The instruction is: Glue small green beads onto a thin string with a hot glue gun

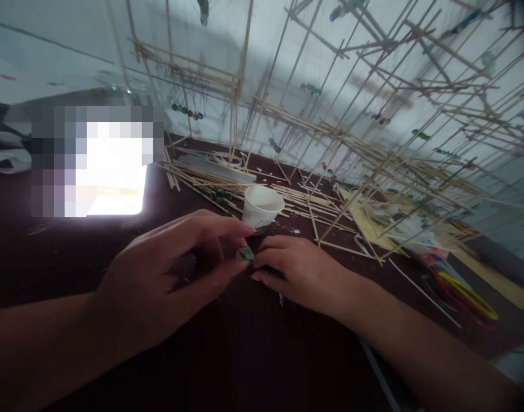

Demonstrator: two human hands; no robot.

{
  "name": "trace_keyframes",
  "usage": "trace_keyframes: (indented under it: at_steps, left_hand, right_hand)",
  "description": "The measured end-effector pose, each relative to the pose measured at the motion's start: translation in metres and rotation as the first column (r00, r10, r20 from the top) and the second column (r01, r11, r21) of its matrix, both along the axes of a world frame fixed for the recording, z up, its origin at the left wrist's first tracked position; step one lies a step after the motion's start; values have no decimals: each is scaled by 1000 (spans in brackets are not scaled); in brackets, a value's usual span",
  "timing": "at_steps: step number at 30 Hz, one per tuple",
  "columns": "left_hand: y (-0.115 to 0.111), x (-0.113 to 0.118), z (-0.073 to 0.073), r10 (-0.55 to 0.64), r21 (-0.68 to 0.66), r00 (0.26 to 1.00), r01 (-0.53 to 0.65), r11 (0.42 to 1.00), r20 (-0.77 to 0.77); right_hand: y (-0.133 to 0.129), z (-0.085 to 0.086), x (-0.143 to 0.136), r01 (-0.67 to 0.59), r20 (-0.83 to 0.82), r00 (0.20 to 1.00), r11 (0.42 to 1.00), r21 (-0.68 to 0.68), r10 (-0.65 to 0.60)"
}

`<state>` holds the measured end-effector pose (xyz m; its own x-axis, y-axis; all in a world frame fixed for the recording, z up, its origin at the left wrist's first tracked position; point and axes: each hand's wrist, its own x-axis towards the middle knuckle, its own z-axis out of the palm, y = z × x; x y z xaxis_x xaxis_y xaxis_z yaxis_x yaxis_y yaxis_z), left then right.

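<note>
A small, clear greenish marble (244, 254) sits between the fingertips of my left hand (180, 263), thumb below and fingers above. Close on its right, my right hand (294, 269) has its fingers curled and pressed together near the marble; anything they hold is too small to name. Just behind both hands a white paper cup (263, 206) stands upright on the dark table (193, 355). The cup's lower edge is partly hidden by my left fingers.
Thin wooden sticks (304, 197) lie behind the cup. A stick frame (330, 129) with hanging marbles rises at the back and right. Yellow-handled scissors (468, 294) lie at right. A bright screen (119, 171), partly pixelated, is at left.
</note>
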<state>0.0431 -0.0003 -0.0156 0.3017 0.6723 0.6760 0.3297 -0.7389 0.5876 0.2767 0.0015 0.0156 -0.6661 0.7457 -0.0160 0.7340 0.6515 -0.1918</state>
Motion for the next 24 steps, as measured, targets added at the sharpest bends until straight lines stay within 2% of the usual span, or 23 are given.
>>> trace_keyframes:
  at_steps: [8,14,19,24]
  left_hand:
    - [-3,2,1,-13,-43,1000,13,999,-5]
    - [-3,1,1,-7,-11,999,7,1000,-36]
    - [-2,-1,0,-1,-9,998,0,1000,-67]
    - [-2,0,0,0,-34,999,-1,999,-41]
  right_hand:
    - [0,-1,1,-4,-8,1000,1000,-5,4]
    - [1,2,3,23,-53,998,999,-38,-25]
    - [0,7,-2,59,6,998,997,-46,-59]
    - [-1,7,-7,12,87,996,1000,-16,-10]
